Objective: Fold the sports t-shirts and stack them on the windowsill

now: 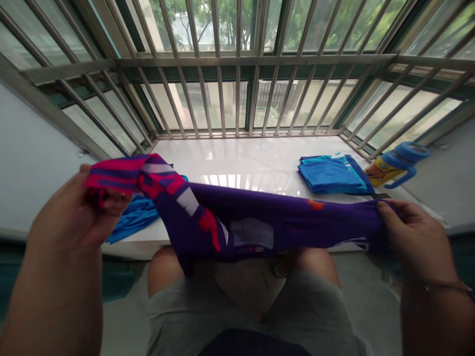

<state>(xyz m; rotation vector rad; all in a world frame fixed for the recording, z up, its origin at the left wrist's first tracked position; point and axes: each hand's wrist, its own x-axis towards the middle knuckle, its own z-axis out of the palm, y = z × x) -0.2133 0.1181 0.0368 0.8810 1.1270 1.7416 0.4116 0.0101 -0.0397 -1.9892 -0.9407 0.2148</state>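
A purple garment (pixel 293 217) with pink, red and white patches hangs stretched between my two hands, above my knees. My left hand (pixel 79 207) is closed around its pink-striped end, which is bunched over the fingers. At the opposite end, my right hand (pixel 411 232) pinches a plain purple corner between thumb and fingers. The cloth sags in the middle, where a pale patch and a small label show. Partly hidden behind my left hand and the garment lies some crumpled blue cloth (pixel 139 217) on the white ledge. The garment's exact kind is unclear.
On the white tiled ledge (pixel 241 155), a folded blue garment (pixel 330 173) lies at the right. Beside it stands a blue and yellow bottle (pixel 393 165) with a handle, tilted in view. Metal window bars (pixel 237 99) enclose the ledge's far side. White walls flank both sides.
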